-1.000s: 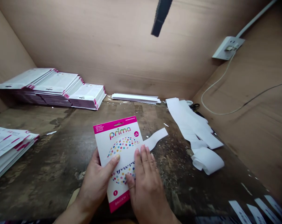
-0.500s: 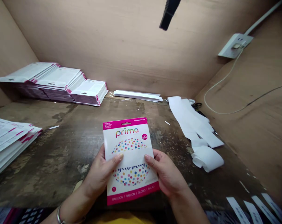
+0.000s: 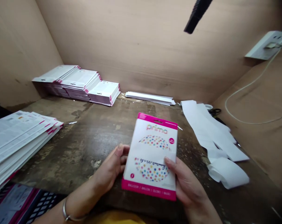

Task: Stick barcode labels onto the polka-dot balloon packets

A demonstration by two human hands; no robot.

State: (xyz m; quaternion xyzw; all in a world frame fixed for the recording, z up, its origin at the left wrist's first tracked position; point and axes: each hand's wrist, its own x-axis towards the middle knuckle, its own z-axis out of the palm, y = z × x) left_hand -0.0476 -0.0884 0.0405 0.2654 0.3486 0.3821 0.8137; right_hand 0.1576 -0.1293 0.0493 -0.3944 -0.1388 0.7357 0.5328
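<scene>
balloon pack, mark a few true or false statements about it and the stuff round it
1. The left hand and the right hand both grip the balloon pack. True.
2. The white paper strips lie to the left of the pack. False: they lie to its right.
3. A bracelet sits on the left wrist. True.
4. The wall socket is mounted on the left side. False: it is on the right side.
5. The pack shows its plain back. False: its front shows, with coloured dots and the word prima.

Small print on packet blurred, unreadable
</scene>
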